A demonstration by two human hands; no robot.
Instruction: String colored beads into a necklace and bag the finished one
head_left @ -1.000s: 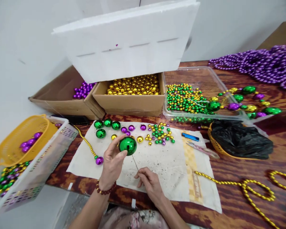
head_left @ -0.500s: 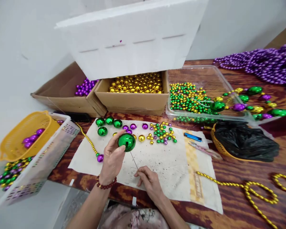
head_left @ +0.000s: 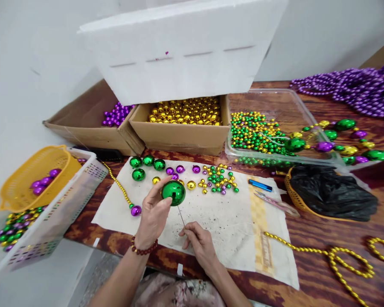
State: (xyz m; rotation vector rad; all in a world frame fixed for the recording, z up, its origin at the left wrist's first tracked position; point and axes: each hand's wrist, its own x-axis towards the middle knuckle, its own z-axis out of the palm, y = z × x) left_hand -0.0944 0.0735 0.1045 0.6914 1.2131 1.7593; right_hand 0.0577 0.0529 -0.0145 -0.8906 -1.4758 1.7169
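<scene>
A large shiny green ball (head_left: pixel 173 193) is held between the fingers and thumb of my left hand (head_left: pixel 155 215), above the white cloth (head_left: pixel 233 221). My right hand (head_left: pixel 198 243) pinches a thin dark rod (head_left: pixel 181 216) that runs up to the underside of the ball. Whether its tip is inside the ball cannot be seen. Behind the hands, on the cloth, lie several green balls (head_left: pixel 138 175), purple balls (head_left: pixel 196 169), gold balls (head_left: pixel 191 185) and a cluster of small mixed beads (head_left: pixel 218 179).
Two cardboard boxes (head_left: pixel 179 135) and a clear tray (head_left: pixel 307 160) stand behind the cloth. A yellow basket (head_left: pixel 13 187) sits left. To the right are a blue cutter (head_left: pixel 260 185), scissors (head_left: pixel 280 204), a black bag (head_left: pixel 333 192) and a gold bead string (head_left: pixel 336 256).
My left hand and the green ball have shifted slightly right and down, a little closer to my right hand. The whole view has shifted slightly too.
</scene>
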